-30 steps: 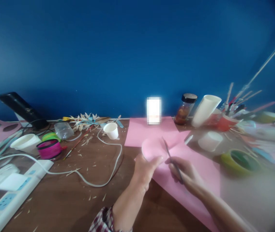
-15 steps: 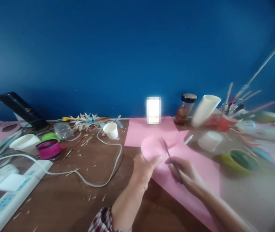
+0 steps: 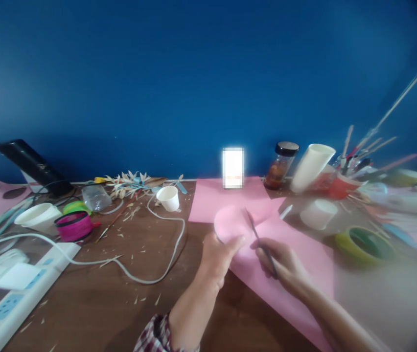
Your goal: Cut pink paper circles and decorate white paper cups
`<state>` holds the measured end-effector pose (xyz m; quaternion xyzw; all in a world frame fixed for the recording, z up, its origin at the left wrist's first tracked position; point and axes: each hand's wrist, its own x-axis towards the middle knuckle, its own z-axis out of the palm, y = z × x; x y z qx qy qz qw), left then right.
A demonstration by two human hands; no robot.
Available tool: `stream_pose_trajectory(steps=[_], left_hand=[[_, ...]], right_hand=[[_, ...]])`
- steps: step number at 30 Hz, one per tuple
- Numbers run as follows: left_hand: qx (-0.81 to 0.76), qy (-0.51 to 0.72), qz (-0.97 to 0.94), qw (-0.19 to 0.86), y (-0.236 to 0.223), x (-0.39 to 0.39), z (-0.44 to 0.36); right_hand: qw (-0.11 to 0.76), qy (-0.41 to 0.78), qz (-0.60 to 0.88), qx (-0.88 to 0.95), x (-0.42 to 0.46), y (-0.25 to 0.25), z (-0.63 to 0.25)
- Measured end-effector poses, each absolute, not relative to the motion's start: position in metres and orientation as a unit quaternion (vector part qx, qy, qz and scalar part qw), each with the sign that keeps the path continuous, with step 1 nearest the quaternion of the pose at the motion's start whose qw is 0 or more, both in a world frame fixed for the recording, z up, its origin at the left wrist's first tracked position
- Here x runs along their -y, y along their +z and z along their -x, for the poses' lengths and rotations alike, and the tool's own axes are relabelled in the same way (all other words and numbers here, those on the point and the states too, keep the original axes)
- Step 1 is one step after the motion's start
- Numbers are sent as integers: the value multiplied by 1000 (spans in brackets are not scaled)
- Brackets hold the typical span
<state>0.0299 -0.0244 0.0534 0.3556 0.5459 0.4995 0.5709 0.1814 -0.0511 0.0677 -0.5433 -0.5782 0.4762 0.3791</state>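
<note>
A pink sheet of paper (image 3: 230, 222) with a rounded left edge is bent up off the table. My left hand (image 3: 219, 254) grips its near-left edge, thumb on top and fingers hidden beneath. In my right hand (image 3: 285, 266) is a pair of dark scissors (image 3: 255, 232), seen nearly edge-on, its point against the paper. A pointed flap of the paper sticks out right of the blade. Below and behind lie larger pink sheets (image 3: 292, 278), one reaching toward the wall.
A power strip (image 3: 52, 264) with a white cord lies left, near a magenta ring (image 3: 73, 226) and a paper cup (image 3: 168, 198). Along the blue wall stand a lidded jar (image 3: 281, 166) and a white cylinder (image 3: 312, 168). Green tape (image 3: 351, 244) lies right.
</note>
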Motion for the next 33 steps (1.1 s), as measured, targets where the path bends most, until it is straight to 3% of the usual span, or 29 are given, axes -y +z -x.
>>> stream_pose_trajectory(steps=[28,33], left_hand=[[-548,505,-337,575,51,23,-30],[-548,506,-347,568,53,26,-28]], right_hand=[[333,469,537,617,46,54,-189],[370,462,533,604,40,41,-191]])
